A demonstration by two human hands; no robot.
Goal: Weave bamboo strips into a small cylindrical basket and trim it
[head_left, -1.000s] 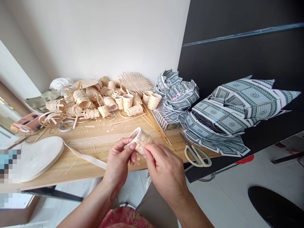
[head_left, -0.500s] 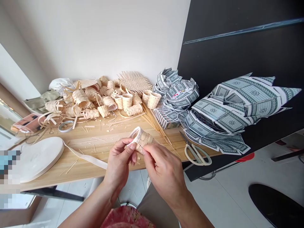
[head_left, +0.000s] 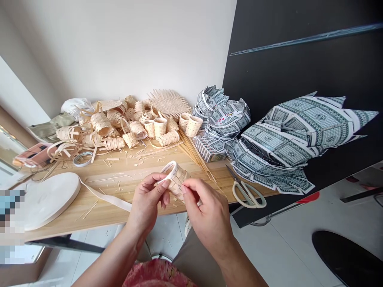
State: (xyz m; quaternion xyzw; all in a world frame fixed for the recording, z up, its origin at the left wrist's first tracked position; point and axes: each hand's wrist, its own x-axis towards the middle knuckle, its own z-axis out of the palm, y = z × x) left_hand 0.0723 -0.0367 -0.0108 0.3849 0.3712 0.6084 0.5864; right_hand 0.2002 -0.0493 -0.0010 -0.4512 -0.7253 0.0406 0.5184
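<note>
Near the table's front edge, a small woven basket (head_left: 178, 179) is held tilted, its mouth toward the upper left. White tape lines its rim (head_left: 171, 170). My left hand (head_left: 151, 195) is closed on that rim, thumb in front and fingers behind. At the basket's side, my right hand (head_left: 206, 211) pinches thumb and forefinger on what looks like a thin needle, mostly hidden by the fingertips. A white tape strip (head_left: 110, 200) runs from a large roll (head_left: 56, 199) on the left toward my left hand.
Several woven baskets (head_left: 160, 126) and loose strips are heaped along the wall. Thin sticks (head_left: 199, 157) lie in the middle. Scissors (head_left: 248, 193) rest at the right edge, beside folded playing-card pieces (head_left: 278, 143). A grey tape ring (head_left: 83, 159) sits left, with scraps scattered about.
My right hand has drawn slightly away from the rim, baring more of the basket's side. My left hand keeps its grip and has shifted slightly left.
</note>
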